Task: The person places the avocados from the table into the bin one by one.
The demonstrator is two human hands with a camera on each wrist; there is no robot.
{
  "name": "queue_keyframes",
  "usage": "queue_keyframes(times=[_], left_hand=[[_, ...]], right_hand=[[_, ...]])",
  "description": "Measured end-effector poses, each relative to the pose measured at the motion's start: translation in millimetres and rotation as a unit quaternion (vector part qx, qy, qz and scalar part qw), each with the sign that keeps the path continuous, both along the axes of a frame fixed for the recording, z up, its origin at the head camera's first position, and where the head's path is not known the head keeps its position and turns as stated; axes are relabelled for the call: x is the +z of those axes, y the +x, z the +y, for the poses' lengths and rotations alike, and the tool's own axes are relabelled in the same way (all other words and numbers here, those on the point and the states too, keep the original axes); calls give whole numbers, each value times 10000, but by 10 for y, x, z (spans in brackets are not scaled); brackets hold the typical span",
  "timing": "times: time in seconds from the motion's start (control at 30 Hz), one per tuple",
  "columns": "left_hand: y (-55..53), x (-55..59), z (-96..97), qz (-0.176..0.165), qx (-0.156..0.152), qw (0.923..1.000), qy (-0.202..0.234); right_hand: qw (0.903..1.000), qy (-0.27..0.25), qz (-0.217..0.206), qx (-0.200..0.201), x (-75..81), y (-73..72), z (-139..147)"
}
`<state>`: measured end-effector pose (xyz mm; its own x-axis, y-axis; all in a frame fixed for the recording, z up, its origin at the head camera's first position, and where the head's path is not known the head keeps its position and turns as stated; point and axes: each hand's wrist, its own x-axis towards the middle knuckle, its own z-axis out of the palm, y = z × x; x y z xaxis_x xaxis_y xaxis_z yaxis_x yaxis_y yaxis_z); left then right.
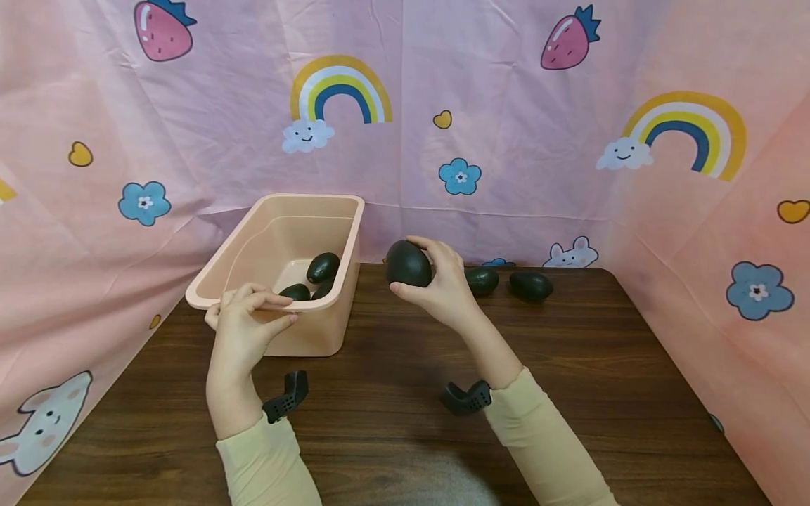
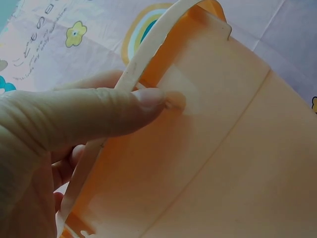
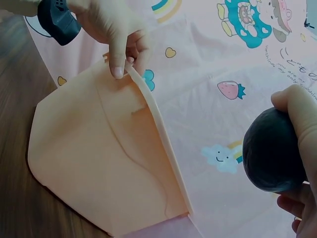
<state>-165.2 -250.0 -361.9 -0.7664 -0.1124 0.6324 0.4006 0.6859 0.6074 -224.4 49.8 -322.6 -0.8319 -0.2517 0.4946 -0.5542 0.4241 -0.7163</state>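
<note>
My right hand (image 1: pixel 448 284) grips a dark avocado (image 1: pixel 406 263) above the table, to the right of a peach-coloured plastic bin (image 1: pixel 323 327). In the right wrist view, the thumb and fingers hold that avocado from one side. My left hand (image 1: pixel 239 334) pinches the bin's near rim, thumb outside and fingers over the edge; the left wrist view shows the thumb (image 2: pixel 114 111) against the outer wall. Inside the bin lie avocados, one (image 1: pixel 323 268) whole in sight and two partly hidden by the rim.
Two more avocados lie at the back of the dark wooden table (image 1: pixel 405 436), one (image 1: pixel 484 281) partly behind my right hand and another (image 1: pixel 530 286) farther right. A pink printed cloth (image 1: pixel 506 211) hangs around the table. Each wrist wears a black camera mount (image 1: pixel 466 398).
</note>
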Motion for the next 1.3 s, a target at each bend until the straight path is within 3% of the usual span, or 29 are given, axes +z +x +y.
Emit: queue_keyframes(times=[0.53, 1.3], left_hand=[[1, -4, 4, -61, 15, 10000, -70], [-1, -9, -4, -60, 15, 9999, -97]], right_hand=[[9997, 66, 107, 196, 85, -42, -296], [9970, 489, 496, 345, 20, -164, -671]])
